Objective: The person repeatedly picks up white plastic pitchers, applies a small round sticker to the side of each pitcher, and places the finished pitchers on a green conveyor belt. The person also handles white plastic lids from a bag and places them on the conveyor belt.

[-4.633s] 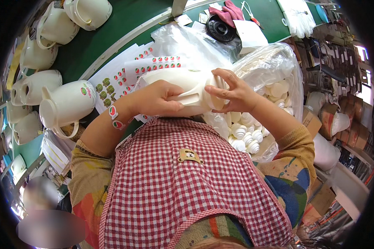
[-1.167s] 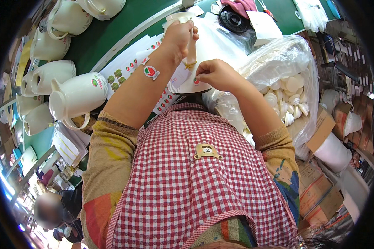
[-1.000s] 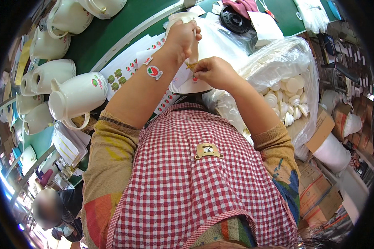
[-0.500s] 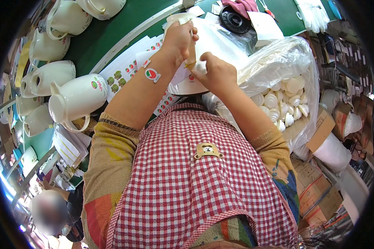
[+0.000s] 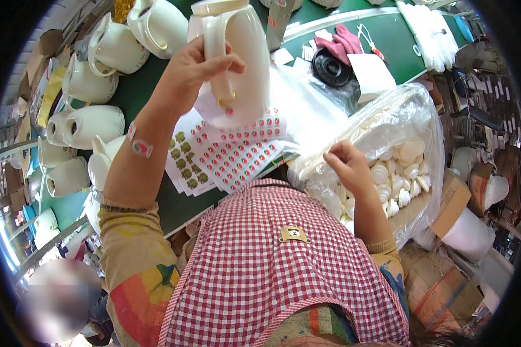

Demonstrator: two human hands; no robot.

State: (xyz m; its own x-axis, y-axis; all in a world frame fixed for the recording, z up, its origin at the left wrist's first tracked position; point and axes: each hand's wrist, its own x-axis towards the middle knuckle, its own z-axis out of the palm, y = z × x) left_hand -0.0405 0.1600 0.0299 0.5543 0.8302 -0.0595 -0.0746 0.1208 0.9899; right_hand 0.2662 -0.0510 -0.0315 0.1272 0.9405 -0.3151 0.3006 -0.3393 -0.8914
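My left hand (image 5: 200,72) grips a cream-white jug (image 5: 250,63) by its handle, raised at the top of the view over the sticker sheets. The jug stands nearly upright. Something small and yellow (image 5: 233,98) shows at the handle's lower end, and a small red mark is just below it. My right hand (image 5: 351,168) hovers before a clear plastic bag (image 5: 382,107), fingers loosely bent, with nothing visible in it. Sheets of round red-and-green stickers (image 5: 240,159) lie below the jug, beside a sheet of dark green ones (image 5: 189,162). Round stickers (image 5: 140,146) cling to my left forearm.
Several more white jugs (image 5: 92,127) crowd the left side. White screw stoppers (image 5: 396,185) fill the bag at right. Behind it lie a black round part (image 5: 331,66), a pink cloth (image 5: 346,43) and white paper (image 5: 371,75). Another person (image 5: 101,312) is at lower left.
My left hand has shifted left with the jug, which now shows more of its side. My right hand has left the jug's handle and moved right and down, toward the bag.
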